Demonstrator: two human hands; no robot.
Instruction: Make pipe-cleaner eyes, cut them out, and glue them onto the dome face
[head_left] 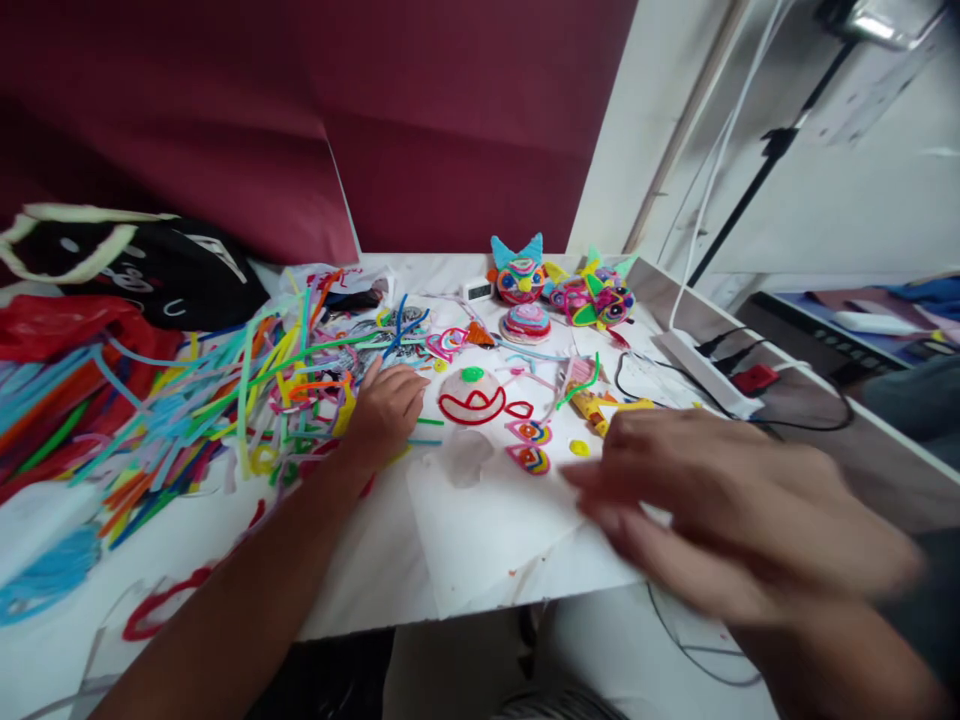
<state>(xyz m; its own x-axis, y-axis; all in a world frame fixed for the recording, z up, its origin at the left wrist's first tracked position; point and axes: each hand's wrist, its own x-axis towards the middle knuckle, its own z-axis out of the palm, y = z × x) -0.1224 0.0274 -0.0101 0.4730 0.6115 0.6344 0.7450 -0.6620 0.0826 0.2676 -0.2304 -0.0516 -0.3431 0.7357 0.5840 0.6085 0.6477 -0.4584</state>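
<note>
Beside the pile of coloured pipe cleaners (262, 370), my left hand (386, 405) rests low with its fingers curled; whatever they hold, if anything, is hidden. To its right lies a pale round piece (461, 385) with a green spot (472, 374) and a red curved mouth shape (472, 408). A small red loop (519, 410) is next to it. Two multicoloured eye-shaped pieces (529, 458) sit at the sheet's upper edge. My right hand (735, 500), smeared by motion, hovers over the right side, near a yellow disc (580, 448).
A white sheet (487, 540) lies at the table's front. Behind are a blue-eared figure (519, 272), a pink-green figure (596, 292) and a coiled round piece (526, 322). A power strip (709, 375) with cables stands right. A black bag (172, 270) is left.
</note>
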